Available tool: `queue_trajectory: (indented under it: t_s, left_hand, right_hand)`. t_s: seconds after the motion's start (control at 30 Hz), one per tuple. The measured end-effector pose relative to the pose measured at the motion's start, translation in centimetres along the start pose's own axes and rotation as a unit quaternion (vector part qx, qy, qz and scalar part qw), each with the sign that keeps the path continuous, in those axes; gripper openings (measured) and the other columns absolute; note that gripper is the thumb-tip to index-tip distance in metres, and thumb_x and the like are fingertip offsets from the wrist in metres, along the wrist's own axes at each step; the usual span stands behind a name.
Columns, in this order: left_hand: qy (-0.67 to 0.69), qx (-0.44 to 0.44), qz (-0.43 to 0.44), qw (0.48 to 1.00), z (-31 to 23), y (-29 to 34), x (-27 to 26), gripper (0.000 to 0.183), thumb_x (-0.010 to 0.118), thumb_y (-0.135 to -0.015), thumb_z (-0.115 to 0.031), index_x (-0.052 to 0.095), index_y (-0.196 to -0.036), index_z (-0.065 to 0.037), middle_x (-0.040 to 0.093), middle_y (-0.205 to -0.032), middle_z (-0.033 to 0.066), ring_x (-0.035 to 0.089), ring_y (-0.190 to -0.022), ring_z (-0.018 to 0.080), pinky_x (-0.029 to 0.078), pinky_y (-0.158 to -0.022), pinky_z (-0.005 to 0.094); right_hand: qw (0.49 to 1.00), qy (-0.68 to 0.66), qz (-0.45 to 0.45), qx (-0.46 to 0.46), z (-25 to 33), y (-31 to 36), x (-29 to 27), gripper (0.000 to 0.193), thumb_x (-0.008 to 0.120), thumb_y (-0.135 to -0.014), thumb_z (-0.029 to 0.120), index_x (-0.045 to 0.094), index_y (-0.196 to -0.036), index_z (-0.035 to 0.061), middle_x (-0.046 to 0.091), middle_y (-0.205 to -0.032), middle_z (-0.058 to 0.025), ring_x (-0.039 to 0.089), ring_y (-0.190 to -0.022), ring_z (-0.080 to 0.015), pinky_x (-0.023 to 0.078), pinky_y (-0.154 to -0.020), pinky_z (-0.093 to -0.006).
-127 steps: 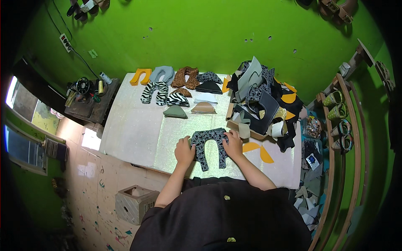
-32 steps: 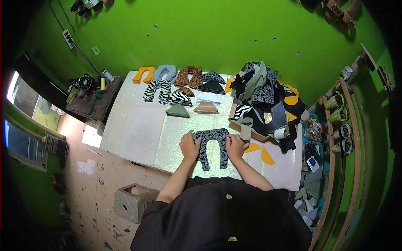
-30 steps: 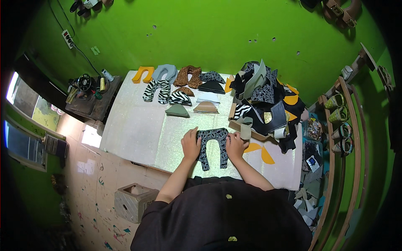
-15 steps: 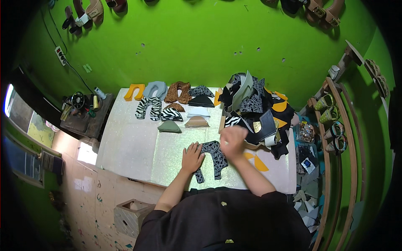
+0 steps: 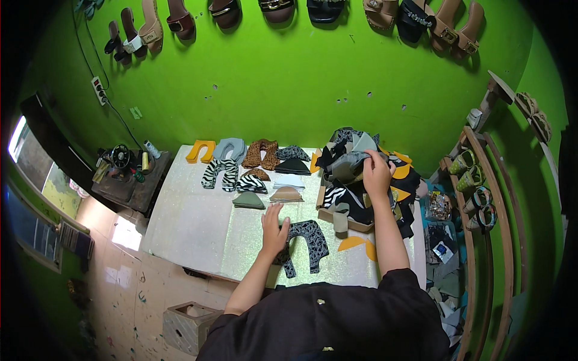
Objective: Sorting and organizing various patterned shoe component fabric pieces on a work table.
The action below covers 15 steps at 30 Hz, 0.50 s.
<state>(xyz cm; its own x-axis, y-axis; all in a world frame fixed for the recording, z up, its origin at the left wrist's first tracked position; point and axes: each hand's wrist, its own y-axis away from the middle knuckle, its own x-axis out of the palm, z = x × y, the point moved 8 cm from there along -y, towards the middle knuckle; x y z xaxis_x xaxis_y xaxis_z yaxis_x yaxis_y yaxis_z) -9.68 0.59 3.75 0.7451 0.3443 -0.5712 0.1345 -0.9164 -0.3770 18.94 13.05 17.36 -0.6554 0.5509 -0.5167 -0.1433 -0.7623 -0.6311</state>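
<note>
My left hand, fingers stretched out, rests at the left edge of a black-and-grey patterned U-shaped piece on the table. Over a box heaped with cut scraps, my right hand has its fingers closed at the edge of a grey cut piece. Its fingertips are partly hidden among the scraps. Black, zebra and patterned pieces surround it in the heap. Beside the box, near my right forearm, lie yellow cut pieces.
Sorted stacks line the table's back: yellow pieces, zebra pieces, leopard pieces and green pieces. A sewing machine stands left. On the right is a wooden rack with sandals. More sandals hang on the green wall.
My right hand has moved from above the patterned piece to the scrap heap, where the scraps have shifted. My left hand stays beside the patterned piece. The view has tilted up a little.
</note>
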Motion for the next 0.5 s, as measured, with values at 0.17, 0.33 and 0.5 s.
queue_trajectory:
  t_s: [0.17,0.33,0.5]
  left_hand:
    - [0.065,0.04,-0.111,0.991,-2.9,-1.6,-4.1,0.041,0.051,-0.089,-0.02,0.045,-0.124,0.0,0.045,-0.128,0.0202,0.033,-0.128,0.0352,0.023,-0.107,0.0424]
    - [0.107,0.054,-0.131,0.984,-4.5,-3.4,-5.7,0.054,0.058,-0.084,-0.025,0.04,-0.129,0.0,0.043,-0.13,0.0197,0.034,-0.128,0.0345,0.024,-0.107,0.0422]
    - [0.167,0.017,0.091,0.982,-6.1,-7.2,1.4,0.105,0.079,-0.064,-0.041,0.018,-0.141,-0.002,0.036,-0.136,0.0237,0.031,-0.13,0.0332,0.026,-0.107,0.0429]
  right_hand:
    - [0.98,-0.165,0.001,-0.11,7.6,1.6,-5.0,0.019,0.051,-0.084,0.022,0.064,-0.093,0.0115,0.064,-0.083,-0.0054,0.058,-0.082,-0.0221,0.024,-0.098,-0.044]
    - [0.97,-0.103,-0.01,-0.221,11.7,4.4,-5.8,0.01,0.066,-0.072,0.011,0.062,-0.081,0.0113,0.061,-0.076,-0.0019,0.058,-0.078,-0.0203,0.028,-0.095,-0.0412]
    - [0.986,-0.135,0.017,-0.093,7.9,4.8,-2.8,0.013,0.06,-0.078,0.006,0.063,-0.089,0.0109,0.065,-0.085,-0.0029,0.062,-0.084,-0.02,0.03,-0.094,-0.0405]
